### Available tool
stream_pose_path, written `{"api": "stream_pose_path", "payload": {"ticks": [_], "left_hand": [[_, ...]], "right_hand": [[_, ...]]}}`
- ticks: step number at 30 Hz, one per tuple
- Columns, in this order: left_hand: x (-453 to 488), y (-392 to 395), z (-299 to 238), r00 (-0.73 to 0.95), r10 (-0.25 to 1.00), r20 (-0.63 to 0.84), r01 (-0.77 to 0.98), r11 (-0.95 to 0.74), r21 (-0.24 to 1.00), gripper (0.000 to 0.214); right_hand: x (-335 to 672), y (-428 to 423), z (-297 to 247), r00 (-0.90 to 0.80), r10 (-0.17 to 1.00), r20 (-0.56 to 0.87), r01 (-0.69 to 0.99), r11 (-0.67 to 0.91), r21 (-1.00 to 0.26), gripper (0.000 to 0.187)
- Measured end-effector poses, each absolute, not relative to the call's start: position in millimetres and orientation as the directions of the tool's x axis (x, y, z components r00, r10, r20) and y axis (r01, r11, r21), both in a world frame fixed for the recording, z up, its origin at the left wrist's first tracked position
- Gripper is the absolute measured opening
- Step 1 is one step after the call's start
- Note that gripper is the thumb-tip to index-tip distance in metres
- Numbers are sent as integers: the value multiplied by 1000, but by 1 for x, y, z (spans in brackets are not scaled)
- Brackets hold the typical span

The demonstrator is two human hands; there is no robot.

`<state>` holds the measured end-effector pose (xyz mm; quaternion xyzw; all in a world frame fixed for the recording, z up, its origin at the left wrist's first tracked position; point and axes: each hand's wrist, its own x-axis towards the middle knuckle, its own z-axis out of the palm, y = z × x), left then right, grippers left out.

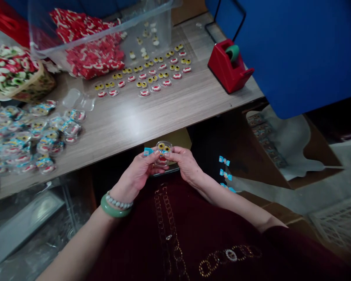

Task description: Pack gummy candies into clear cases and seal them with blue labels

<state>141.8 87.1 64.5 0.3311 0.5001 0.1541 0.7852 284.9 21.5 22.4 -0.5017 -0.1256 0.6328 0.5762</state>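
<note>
Both hands meet just below the table's front edge, over my lap. Between them is a small clear plastic case (163, 153) with yellow eye candies and a red mouth candy inside. My left hand (139, 173) pinches its left side, where a small blue label (148, 151) sticks out. My right hand (185, 163) grips the right side with closed fingers. A green bangle and a bead bracelet are on my left wrist.
On the wooden table (152, 113) lie rows of yellow and red candies (146, 76), a pile of filled cases (32, 134) at the left, a clear bin of red candies (90, 47), a basket (14, 74) and a red tape dispenser (229, 66). Blue labels (224, 168) lie lower right.
</note>
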Motion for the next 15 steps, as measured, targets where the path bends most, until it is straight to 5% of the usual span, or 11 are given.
{"api": "stream_pose_path", "payload": {"ticks": [10, 15], "left_hand": [[134, 96, 61, 320, 729, -605, -22, 644, 765, 27], [141, 89, 56, 419, 589, -691, 13, 757, 653, 26]], "right_hand": [[288, 21, 29, 90, 857, -508, -636, -343, -691, 20], [289, 21, 32, 26, 878, -478, -667, -341, -662, 20]]}}
